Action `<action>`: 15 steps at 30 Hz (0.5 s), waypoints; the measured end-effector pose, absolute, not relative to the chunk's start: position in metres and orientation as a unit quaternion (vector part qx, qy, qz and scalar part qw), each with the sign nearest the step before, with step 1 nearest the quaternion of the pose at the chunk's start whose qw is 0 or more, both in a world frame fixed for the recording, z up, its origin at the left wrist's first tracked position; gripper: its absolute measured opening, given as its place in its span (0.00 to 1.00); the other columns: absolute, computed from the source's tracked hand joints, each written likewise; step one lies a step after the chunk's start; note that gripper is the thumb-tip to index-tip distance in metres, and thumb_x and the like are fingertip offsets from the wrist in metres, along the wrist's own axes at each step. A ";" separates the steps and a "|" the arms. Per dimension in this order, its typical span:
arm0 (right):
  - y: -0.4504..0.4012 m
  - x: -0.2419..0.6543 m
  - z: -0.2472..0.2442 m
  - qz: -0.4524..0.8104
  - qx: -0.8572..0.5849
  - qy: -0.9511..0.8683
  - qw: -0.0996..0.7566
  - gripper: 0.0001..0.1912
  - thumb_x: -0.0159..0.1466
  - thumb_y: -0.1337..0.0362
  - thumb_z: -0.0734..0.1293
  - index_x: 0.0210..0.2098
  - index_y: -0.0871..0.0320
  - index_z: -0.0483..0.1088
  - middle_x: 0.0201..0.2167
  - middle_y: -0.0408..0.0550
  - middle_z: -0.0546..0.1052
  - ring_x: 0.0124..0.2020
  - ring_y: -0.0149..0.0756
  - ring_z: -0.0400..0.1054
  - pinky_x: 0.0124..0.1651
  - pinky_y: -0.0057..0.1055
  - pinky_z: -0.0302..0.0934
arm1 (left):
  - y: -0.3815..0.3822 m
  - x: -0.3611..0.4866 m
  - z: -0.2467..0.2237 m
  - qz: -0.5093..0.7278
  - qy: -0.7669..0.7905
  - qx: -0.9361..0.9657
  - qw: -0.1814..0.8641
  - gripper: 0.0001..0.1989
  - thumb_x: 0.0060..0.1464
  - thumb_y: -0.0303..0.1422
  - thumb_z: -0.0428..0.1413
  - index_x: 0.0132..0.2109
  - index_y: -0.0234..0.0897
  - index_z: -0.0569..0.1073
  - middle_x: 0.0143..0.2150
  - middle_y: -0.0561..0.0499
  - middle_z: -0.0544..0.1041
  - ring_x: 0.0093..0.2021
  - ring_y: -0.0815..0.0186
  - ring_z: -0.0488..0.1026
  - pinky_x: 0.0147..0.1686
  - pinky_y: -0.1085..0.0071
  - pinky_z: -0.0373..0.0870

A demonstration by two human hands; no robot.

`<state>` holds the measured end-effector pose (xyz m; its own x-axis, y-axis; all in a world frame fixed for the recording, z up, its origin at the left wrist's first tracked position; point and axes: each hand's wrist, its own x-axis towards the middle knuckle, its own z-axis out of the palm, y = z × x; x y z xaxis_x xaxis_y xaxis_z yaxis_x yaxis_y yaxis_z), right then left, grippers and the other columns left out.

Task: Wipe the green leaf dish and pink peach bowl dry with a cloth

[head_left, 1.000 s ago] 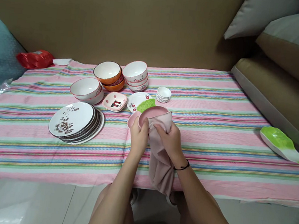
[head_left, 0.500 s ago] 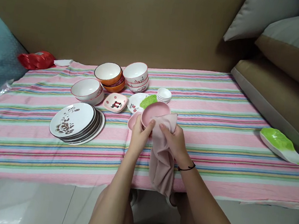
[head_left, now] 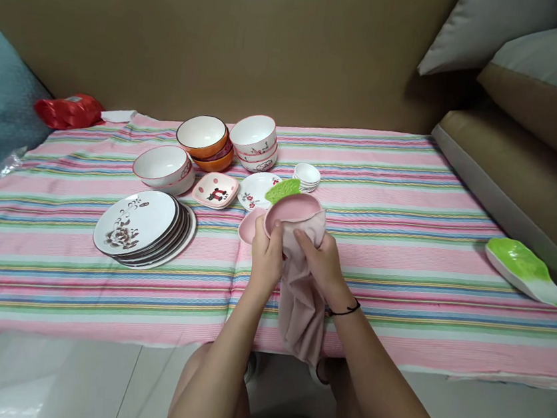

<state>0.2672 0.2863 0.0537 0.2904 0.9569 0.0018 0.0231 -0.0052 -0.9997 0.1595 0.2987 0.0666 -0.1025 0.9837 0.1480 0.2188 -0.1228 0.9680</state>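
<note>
My left hand is closed on the left rim of a small pink dish, thumb on its inner side. My right hand grips a dusty-pink cloth and presses it over the dish's near right edge; the cloth's loose end hangs down toward the table edge. The dish is tilted and held above the striped cloth. Behind my left hand lies another pink dish, partly covered. Beyond the held dish are a green leaf-shaped dish, a white floral plate and stacked small white bowls.
A stack of plates stands at left, with a square cat-patterned dish beside it. White bowls, orange bowls and more white bowls stand behind. A green-and-white dish lies far right; a red package far left.
The pink dish has tilted, its far rim a little lower, as both hands turn with it. The cloth has shifted slightly along its near edge, and the left wrist has moved a little right.
</note>
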 end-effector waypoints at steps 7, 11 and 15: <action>0.288 0.271 0.050 0.469 -0.519 -0.489 0.521 0.15 0.56 0.53 0.66 0.28 0.61 0.68 0.25 0.44 0.72 0.27 0.32 0.64 0.30 0.27 0.59 | 0.304 0.157 0.070 0.570 0.527 0.453 0.438 0.16 0.58 0.43 0.48 0.49 0.39 0.65 0.34 0.53 0.69 0.27 0.72 0.66 0.25 0.75 0.64; 0.289 0.274 0.049 0.480 -0.514 -0.486 0.519 0.15 0.55 0.54 0.67 0.29 0.61 0.68 0.26 0.45 0.72 0.27 0.33 0.64 0.31 0.27 0.59 | 0.307 0.155 0.070 0.562 0.518 0.402 0.503 0.15 0.56 0.44 0.49 0.44 0.39 0.64 0.22 0.60 0.60 0.15 0.75 0.57 0.16 0.78 0.55; 0.289 0.271 0.050 0.461 -0.538 -0.469 0.528 0.15 0.54 0.54 0.67 0.27 0.62 0.68 0.23 0.44 0.70 0.25 0.31 0.62 0.28 0.27 0.58 | 0.308 0.153 0.066 0.547 0.516 0.468 0.465 0.12 0.58 0.42 0.47 0.40 0.38 0.65 0.21 0.58 0.62 0.18 0.73 0.60 0.20 0.76 0.59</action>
